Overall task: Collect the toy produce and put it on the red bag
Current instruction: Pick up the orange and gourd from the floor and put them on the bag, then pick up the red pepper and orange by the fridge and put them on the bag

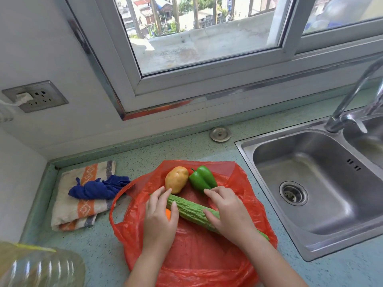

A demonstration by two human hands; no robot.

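The red plastic bag (194, 251) lies spread on the green counter. On it rest a potato (176, 179), a green bell pepper (202, 178) and a long bumpy green gourd (191, 209) lying diagonally. My left hand (160, 218) lies over the gourd's left end with fingers fairly straight; an orange toy (168, 214) peeks out under its palm. My right hand (227, 211) rests on the gourd's right part, fingertips touching the pepper's lower edge.
A folded striped towel (70, 204) with a blue cloth (97, 188) on it lies left of the bag. The steel sink (310, 189) and tap (348, 112) are to the right. A clear plastic bottle (39, 266) sits bottom left. A metal plug (220, 133) lies near the wall.
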